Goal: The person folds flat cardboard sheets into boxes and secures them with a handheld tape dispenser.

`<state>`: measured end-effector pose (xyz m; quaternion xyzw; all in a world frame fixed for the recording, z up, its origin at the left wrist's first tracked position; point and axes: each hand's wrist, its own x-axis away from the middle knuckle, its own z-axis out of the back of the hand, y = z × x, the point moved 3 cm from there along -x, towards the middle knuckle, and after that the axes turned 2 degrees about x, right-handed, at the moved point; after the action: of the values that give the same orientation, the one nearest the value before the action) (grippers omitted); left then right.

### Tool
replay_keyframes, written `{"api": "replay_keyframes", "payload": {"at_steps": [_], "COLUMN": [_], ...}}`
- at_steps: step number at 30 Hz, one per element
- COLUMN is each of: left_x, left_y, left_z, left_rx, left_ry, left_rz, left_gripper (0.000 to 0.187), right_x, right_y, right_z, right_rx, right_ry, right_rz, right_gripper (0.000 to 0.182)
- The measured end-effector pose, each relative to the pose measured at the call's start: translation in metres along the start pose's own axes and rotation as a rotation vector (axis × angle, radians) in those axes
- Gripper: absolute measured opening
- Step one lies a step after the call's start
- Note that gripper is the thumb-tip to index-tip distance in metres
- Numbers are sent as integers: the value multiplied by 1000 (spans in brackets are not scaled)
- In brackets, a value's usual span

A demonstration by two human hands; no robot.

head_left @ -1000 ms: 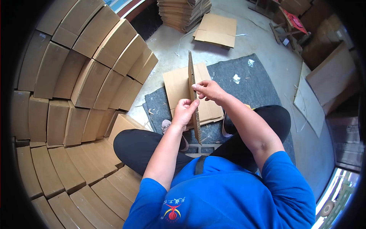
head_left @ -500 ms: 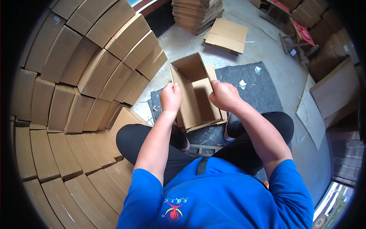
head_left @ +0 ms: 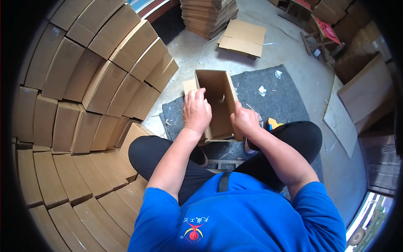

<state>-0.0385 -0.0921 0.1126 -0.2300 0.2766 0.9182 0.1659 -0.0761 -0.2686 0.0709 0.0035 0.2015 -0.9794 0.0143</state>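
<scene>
An open cardboard box [head_left: 230, 94] stands between my knees with its open top toward me. My left hand [head_left: 196, 112] lies over the rim of its left wall, fingers bent and holding the edge. On the opposite side, my right hand [head_left: 245, 120] grips the right wall's rim, with the thumb side toward the opening. A cardboard flap [head_left: 189, 86] sticks out beyond my left fingers. Beside my right knee lies a yellow-orange object [head_left: 273, 123] with a blue part, mostly hidden by the leg.
Stacked closed cartons [head_left: 105, 84] form a wall on my left. A dark mat [head_left: 289, 98] with white scraps lies under the box. Ahead are flattened cardboard [head_left: 243, 38] and a tall stack of folded cardboard [head_left: 208, 17]. A wooden stand [head_left: 323, 35] and leaning boards [head_left: 365, 96] are at right.
The box has turned and shifted, its flap now showing on the left instead of the right. My left hand has moved higher over the left rim. The yellow-orange object has come into view.
</scene>
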Motion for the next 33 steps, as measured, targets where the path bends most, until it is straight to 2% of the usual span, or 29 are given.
{"api": "replay_keyframes", "payload": {"at_steps": [2,3,5,7,8,11,13,14,16,17,20,21,22,23,24,26,29,33], "left_x": [34,51,90,90,88,77,76,76,82,84,59,35,15,-25,-48,-78,-73,-46], "left_y": [35,54,64,59,55,34,15,12,10,5,9,15,9,7,9,5,-13,-9], "left_z": [12,18,11,5,1,-28,-58,-72,-90,-99,-95,-87,-89,-82,-77,-74,-88,-93], "left_rx": [358,381,160,-39,-76,-121,-177,-245,-198,-166,-334,-354,-249,-186,-159,-239,-218,-286], "left_ry": [-329,-497,-585,-606,-500,-497,-578,-814,-893,-1021,-1122,-1117,-908,-323,-260,-202,-474,-353], "left_rz": [-25,9,-18,-21,-3,147,215,312,339,406,278,272,271,14,13,-44,136,126], "left_gripper": [23,22,24,24,23,27,31,33,34,35,37,38,41,48,60,69,74,75], "right_x": [-1,-2,-1,-1,-2,-1,-4,-5,-4,-4,-5,-4,-1,-4,-4,-4,-4,-2], "right_y": [0,-1,-3,-5,-6,-9,-10,-10,-9,-8,-7,-9,-10,-9,-10,-8,-7,-7], "right_z": [-1,-1,-2,-3,-3,-6,-8,-8,-9,-9,-8,-8,-11,-8,-6,-10,-7,-11], "right_rx": [-16,-31,-51,-68,-79,-91,-71,-71,-67,-56,-78,-88,-91,-85,-88,-79,-99,-117], "right_ry": [-22,-39,-49,-62,-40,7,-6,-1,15,3,-7,17,10,18,28,14,4,43], "right_rz": [-9,-11,-38,-54,-64,-84,-96,-93,-97,-104,-102,-89,-91,-87,-88,-100,-113,-79], "right_gripper": [26,27,31,36,35,36,39,39,40,38,37,37,37,37,36,37,38,38]}}
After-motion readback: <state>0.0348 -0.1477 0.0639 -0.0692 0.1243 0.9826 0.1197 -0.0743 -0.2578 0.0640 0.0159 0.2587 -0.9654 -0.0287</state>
